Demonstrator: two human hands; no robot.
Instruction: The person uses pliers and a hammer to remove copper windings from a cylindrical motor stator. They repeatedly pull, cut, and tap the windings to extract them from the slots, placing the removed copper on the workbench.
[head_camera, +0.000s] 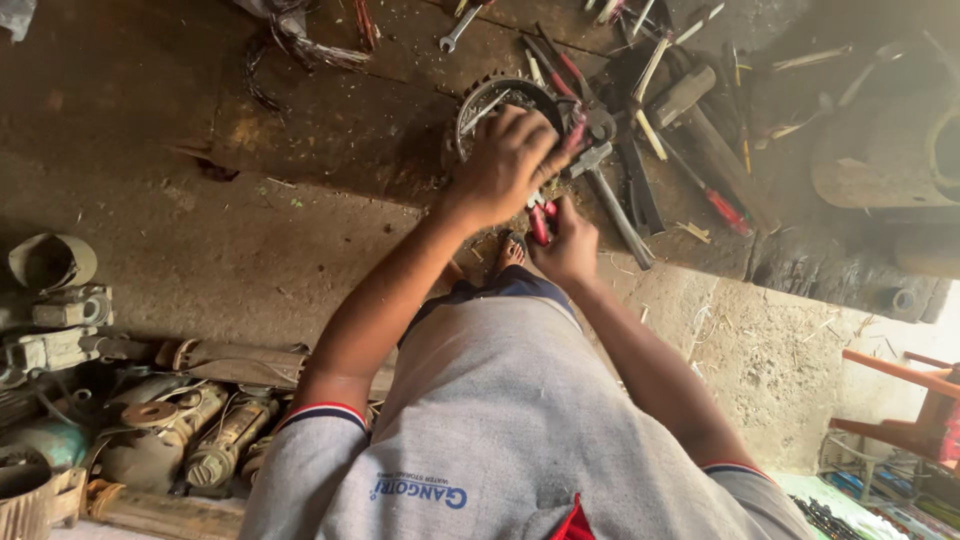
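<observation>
L hand (510, 160) clamps down on round toothed metal part (478, 100); R hand (570, 245) just beside, gripping red-handled pliers (542, 220); loose tools (640, 150) scattered on surface (330, 130) beyond hands.

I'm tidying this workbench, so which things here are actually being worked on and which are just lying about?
In use:
left hand on the round metal part
right hand holding red-handled pliers

Lying about:
spanner
hammer
red-handled screwdriver
old motors on the floor
</observation>
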